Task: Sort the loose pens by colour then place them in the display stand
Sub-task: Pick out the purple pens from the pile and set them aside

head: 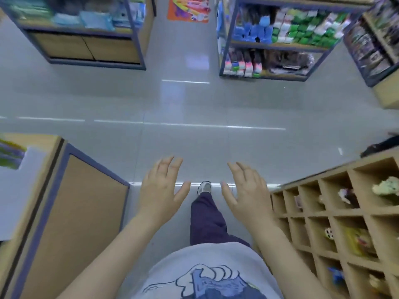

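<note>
- Head view: the left hand (160,188) and right hand (246,190) are held out side by side over the floor (194,137), palms down, well apart from each other.
- Both grips are spread: fingers straight and fanned, thumbs turned inward, holding nothing and touching nothing.
- Between the hands, lower down, a dark trouser leg (205,219) ends in a white shoe (204,187) on the floor.
- No pens or display stand can be made out; the shelf goods are too blurred to tell.
- Left edge: a counter (32,190) with a blue-framed brown side panel (82,212), its corner near the left forearm.
- Right edge: a cubby rack (336,214) of square wooden compartments with small toys inside, its near corner just beside the right wrist.
- The hands sit in the narrow gap between counter and rack.
- Ahead, the gap opens onto a broad stretch of glossy grey tile running left to right, with light streaks across it.
- Beyond that, a shelf unit (86,39) stands far left and a stocked shelf (280,39) far right, with an aisle between them leading to an orange mat (189,9).
- Another shelf (375,44) crowds the upper right corner.
</note>
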Tool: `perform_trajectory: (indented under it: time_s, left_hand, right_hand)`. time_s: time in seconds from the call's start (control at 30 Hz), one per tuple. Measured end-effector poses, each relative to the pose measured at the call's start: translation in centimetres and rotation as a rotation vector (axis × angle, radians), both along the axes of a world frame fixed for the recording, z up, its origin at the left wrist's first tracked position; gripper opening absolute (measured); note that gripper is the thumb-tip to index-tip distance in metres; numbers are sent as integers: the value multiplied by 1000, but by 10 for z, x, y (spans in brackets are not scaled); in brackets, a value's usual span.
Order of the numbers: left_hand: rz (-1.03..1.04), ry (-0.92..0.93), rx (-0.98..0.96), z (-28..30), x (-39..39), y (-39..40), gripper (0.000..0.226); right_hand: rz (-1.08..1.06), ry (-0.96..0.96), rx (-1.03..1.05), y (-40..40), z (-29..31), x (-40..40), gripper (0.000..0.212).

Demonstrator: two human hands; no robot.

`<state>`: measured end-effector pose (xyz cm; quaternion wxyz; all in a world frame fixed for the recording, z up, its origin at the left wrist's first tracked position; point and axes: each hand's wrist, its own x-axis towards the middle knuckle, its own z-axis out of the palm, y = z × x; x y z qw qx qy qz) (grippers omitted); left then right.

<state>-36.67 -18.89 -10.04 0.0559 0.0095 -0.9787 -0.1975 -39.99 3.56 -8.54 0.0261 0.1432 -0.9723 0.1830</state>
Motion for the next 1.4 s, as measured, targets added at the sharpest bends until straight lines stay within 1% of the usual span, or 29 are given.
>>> perform_trajectory:
  time_s: [0.07, 0.17, 0.37, 0.53, 0.67, 0.77, 0.9, 1.07, 1.17, 1.23, 1.4]
  left_hand:
    - [16, -20, -10, -3, -63, -14, 59]
    - [54, -31, -14, 5, -154, -36, 57]
    - [139, -13, -5, 18, -303, -77, 58]
    - [213, 12, 31, -1, -434, -130, 58]
    - [253, 24, 28, -10, -555, -189, 60]
    - [254, 26, 65, 3, -646, -235, 60]
    - [207, 44, 55, 26, -767, -278, 61]
    - [125, 62, 23, 28, -921, -304, 60]
    - [107, 84, -10, 17, -1019, -316, 58]
    - [102, 67, -32, 15, -1088, -322, 59]
    - [133, 27, -60, 31, -1243, -340, 61]
  right_hand:
    - [13, -10, -1, -12, -4, -69, 50]
    - [51, -39, -14, -32, 5, -171, 52]
    - [128, 1, -1, -77, 16, -346, 50]
    - [209, 15, 44, -133, 1, -490, 50]
    - [260, 86, 92, -196, -1, -618, 49]
    - [252, 83, 80, -241, 15, -704, 49]
    - [205, 88, 56, -276, 31, -806, 49]
    - [115, 46, 1, -293, 20, -938, 50]
    - [75, 63, -10, -300, 4, -1032, 49]
    - [58, 70, -6, -304, -1, -1103, 49]
    - [101, 56, -4, -320, 13, -1277, 50]
